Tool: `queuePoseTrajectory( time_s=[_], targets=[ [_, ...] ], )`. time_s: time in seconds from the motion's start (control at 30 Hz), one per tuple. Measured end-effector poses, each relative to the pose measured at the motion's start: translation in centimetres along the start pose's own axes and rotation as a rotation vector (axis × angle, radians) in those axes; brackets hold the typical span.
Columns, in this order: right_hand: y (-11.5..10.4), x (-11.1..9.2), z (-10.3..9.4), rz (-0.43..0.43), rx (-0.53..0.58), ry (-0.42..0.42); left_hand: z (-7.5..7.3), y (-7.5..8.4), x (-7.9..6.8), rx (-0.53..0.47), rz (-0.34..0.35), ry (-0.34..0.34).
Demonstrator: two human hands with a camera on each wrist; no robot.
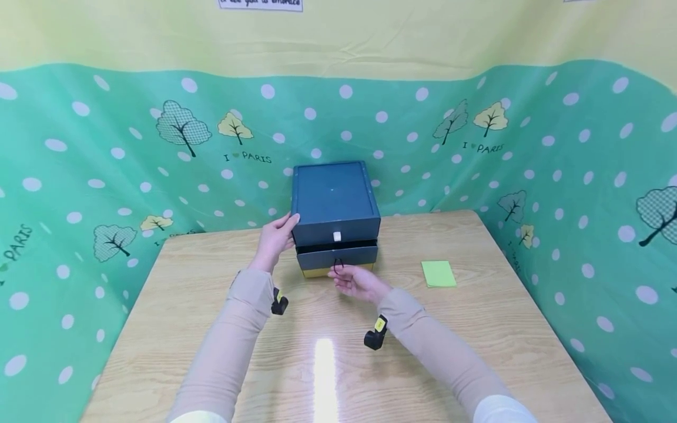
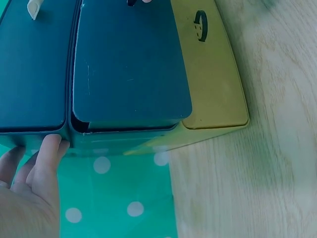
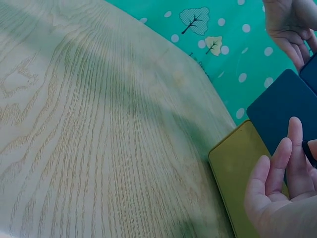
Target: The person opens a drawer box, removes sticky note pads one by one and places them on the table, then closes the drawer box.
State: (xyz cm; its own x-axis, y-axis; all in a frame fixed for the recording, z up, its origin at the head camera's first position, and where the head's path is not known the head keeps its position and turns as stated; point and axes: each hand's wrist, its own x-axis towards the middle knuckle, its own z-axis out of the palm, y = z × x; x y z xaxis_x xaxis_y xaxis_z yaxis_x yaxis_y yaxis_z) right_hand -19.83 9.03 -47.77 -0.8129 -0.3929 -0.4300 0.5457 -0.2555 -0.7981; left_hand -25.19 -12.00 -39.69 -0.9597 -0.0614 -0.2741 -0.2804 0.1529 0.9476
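Observation:
A dark blue drawer box stands at the back of the table. Its middle drawer is pulled out a little, leaving a dark gap above its front. My right hand pinches the black loop pull of that drawer between thumb and finger, the other fingers spread below. At the box's upper left side, my left hand presses with its fingertips against the wall. The yellow bottom drawer, with its own black loop, is closed. A white tab marks the top drawer, also closed.
A pad of green sticky notes lies on the wooden table right of the box. Green dotted cloth hangs behind the box and along both sides. Each wrist wears a small black camera.

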Motion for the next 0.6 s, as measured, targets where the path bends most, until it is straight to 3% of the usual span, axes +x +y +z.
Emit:
queuePoseTrajectory(
  time_s=[0.6],
  targets=[
    [0.66,-0.13,-0.31,0.008,0.0,-0.02,-0.18,0.08,-0.07,-0.027,-0.003,-0.006]
  ],
)
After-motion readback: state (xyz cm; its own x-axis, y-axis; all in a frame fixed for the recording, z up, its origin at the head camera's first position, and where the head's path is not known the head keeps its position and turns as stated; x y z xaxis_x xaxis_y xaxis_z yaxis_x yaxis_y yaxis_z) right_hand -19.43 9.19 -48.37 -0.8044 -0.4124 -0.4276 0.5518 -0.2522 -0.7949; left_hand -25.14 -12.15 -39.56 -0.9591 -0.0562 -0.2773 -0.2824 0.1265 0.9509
